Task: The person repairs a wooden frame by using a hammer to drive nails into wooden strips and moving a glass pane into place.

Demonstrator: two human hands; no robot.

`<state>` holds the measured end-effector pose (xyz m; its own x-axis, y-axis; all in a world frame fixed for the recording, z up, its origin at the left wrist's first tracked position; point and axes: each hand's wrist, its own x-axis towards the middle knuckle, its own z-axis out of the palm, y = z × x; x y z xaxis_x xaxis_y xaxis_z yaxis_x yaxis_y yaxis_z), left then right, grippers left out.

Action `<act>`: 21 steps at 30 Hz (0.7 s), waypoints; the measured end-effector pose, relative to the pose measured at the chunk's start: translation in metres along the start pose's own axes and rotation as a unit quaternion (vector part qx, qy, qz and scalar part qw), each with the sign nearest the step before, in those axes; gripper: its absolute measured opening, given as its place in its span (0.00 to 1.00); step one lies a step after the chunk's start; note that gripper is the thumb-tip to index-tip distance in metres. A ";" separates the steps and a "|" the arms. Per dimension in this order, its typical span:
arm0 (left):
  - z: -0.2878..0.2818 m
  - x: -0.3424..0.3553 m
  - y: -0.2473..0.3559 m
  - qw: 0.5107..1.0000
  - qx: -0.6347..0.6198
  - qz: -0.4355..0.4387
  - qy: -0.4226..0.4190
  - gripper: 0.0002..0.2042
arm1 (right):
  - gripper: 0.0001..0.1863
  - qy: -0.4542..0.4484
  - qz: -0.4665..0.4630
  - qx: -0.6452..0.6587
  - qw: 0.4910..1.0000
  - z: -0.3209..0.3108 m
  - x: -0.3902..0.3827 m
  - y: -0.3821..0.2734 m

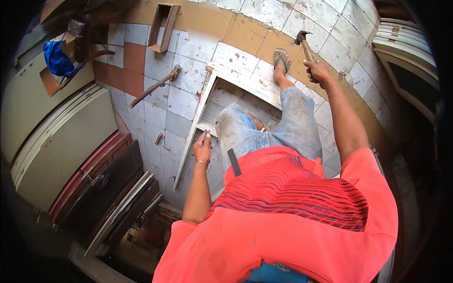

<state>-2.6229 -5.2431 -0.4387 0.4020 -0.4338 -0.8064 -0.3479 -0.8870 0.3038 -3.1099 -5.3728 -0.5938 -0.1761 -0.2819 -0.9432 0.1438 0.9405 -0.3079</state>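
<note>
Raised at the upper right, my right hand [318,72] is wrapped around the wooden handle of a claw hammer [307,47], its dark head upward. My left hand [203,152] pinches a short, thin metal piece [205,136], too small to tell its exact kind. That hand is by the left rail of a white wooden frame [195,123], close to a pale crosspiece [206,127] in it. The frame lies on the tiled floor, partly hidden behind my legs. One sandaled foot [280,59] rests beyond its far rail.
A wooden-handled mallet [153,89] lies left of the frame, with an open wooden box [163,29] beyond it. Door panels [71,146] lean in a row at the left, near a blue bag [58,59]. Stacked white panels [406,47] stand at the right. Small scraps litter the floor.
</note>
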 end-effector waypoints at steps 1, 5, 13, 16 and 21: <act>0.009 0.000 0.011 1.000 0.003 -0.006 0.002 0.17 | 0.17 -0.026 -0.009 -0.005 1.000 0.002 0.007 -0.016; 0.029 0.006 0.022 1.000 0.010 -0.016 0.013 0.16 | 0.18 -0.042 -0.039 0.008 0.998 0.019 0.025 -0.058; 0.063 0.006 0.019 0.994 -0.058 -0.070 0.059 0.15 | 0.21 -0.050 -0.087 0.092 0.991 0.049 0.075 -0.104; 0.083 0.010 0.007 0.990 -0.103 -0.080 0.056 0.14 | 0.21 -0.049 -0.107 0.124 0.985 0.065 0.092 -0.124; 0.124 0.035 -0.038 0.988 -0.095 -0.084 0.087 0.14 | 0.22 -0.064 -0.179 0.167 0.967 0.095 0.122 -0.156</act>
<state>-2.7006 -5.2050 -0.5416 0.5861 -0.2845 -0.7586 -0.1063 -0.9552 0.2761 -3.0610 -5.5718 -0.6730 -0.1541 -0.6200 -0.7693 0.4065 0.6699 -0.6213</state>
